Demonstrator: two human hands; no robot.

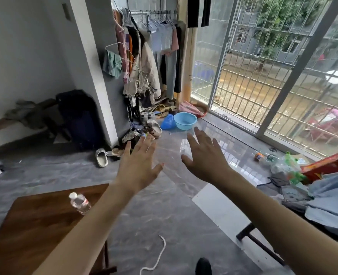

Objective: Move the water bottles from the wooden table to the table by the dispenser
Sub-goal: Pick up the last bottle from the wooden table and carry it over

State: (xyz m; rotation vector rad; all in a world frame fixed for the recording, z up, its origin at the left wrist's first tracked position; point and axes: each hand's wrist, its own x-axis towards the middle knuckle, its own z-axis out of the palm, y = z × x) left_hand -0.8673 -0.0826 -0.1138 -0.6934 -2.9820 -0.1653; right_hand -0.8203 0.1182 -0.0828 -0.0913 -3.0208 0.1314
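At lower left, the wooden table (35, 225) bears one water bottle (80, 203); left hand (138, 167) and right hand (202, 161) hover spread, empty; best grip its middle.

Both hands were stretched out empty, fingers spread, over the middle of the frame: the left hand (139, 165) and right hand (202, 159) hung above bare grey floor (154, 211), with open room between and below them. At lower left the wooden tabletop (35, 225) lay mostly bare, only one water bottle (80, 203) standing near its far edge, just beside the left forearm. At right a white tabletop (219, 207) was crowded further on by heaped clothes (327, 203). A white cord (156, 259) lay on the floor at bottom centre. Shoes (101, 159) and a blue basin (185, 121) cluttered the floor beyond the hands.
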